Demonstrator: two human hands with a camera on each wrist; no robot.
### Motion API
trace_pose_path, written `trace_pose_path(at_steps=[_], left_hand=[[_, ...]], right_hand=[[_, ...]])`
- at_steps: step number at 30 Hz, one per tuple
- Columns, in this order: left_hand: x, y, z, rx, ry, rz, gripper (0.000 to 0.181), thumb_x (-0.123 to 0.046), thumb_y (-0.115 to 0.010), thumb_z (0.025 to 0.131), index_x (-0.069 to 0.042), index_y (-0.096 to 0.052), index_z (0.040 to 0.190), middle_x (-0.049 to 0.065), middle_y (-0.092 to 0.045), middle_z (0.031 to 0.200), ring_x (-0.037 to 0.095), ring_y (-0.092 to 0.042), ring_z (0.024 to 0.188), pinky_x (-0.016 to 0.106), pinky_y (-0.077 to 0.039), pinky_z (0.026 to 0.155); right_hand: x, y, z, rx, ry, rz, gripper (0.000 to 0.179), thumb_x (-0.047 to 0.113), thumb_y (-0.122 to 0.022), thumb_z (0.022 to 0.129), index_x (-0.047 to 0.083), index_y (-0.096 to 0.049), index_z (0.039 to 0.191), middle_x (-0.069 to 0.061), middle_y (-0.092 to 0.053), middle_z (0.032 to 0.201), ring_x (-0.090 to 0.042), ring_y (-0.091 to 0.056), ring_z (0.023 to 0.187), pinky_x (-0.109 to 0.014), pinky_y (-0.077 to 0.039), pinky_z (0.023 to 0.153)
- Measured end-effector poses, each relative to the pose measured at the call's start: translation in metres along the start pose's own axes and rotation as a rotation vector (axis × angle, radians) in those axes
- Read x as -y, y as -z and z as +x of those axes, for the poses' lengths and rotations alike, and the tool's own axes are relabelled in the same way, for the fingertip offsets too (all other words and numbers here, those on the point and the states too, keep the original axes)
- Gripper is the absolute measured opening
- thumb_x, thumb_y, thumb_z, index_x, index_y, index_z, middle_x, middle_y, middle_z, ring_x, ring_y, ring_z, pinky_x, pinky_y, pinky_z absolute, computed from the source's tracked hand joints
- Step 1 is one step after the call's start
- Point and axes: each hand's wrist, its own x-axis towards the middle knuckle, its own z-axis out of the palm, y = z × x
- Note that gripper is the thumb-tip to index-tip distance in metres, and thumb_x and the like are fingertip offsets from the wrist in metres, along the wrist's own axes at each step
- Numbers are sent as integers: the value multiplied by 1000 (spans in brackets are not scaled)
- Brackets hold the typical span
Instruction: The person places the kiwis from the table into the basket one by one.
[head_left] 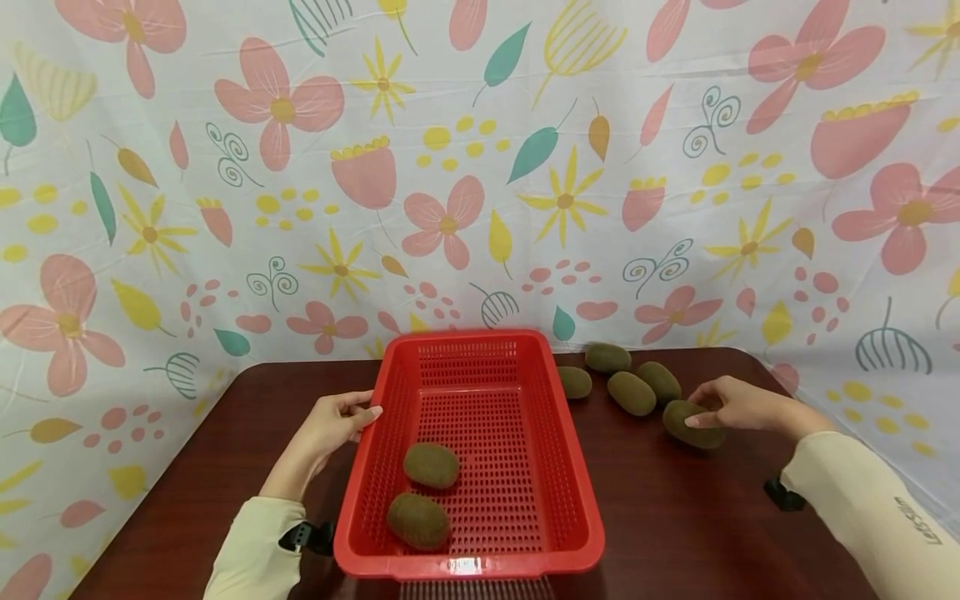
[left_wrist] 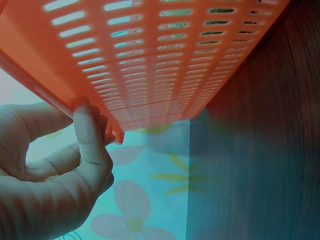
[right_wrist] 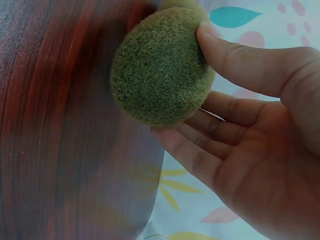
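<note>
A red plastic basket (head_left: 587,492) with slotted walls stands on the table, two fuzzy brown kiwifruit (head_left: 431,465) lying inside toward its near left. My left hand (head_left: 333,429) pinches the basket's left rim between thumb and fingers; the left wrist view shows this hand (left_wrist: 75,155) at the edge of the perforated wall (left_wrist: 145,65). Over on the right, my right hand (head_left: 738,406) holds another kiwifruit (head_left: 692,437), thumb on one side and fingers on the other. Up close in the right wrist view, this kiwifruit (right_wrist: 160,70) is low over or touching the table; I cannot tell which.
Several more kiwifruit (head_left: 632,393) lie grouped between the basket and my right hand, one partly hidden by the basket's right rim. The dark wooden table (head_left: 660,517) ends at a flower-printed cloth (head_left: 465,250) behind it.
</note>
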Motion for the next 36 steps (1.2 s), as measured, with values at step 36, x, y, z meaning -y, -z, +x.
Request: trace_pose_path(at_steps=[36], left_hand=[[-2, 1, -1, -1, 7, 6, 45, -14, -61, 96, 3, -51, 136, 12, -61, 89, 20, -64, 72, 34, -57, 69]], right_hand=[[62, 6, 27, -71, 55, 98, 54, 34, -62, 94, -7, -55, 128, -12, -64, 114, -23, -62, 97, -35, -52, 74]])
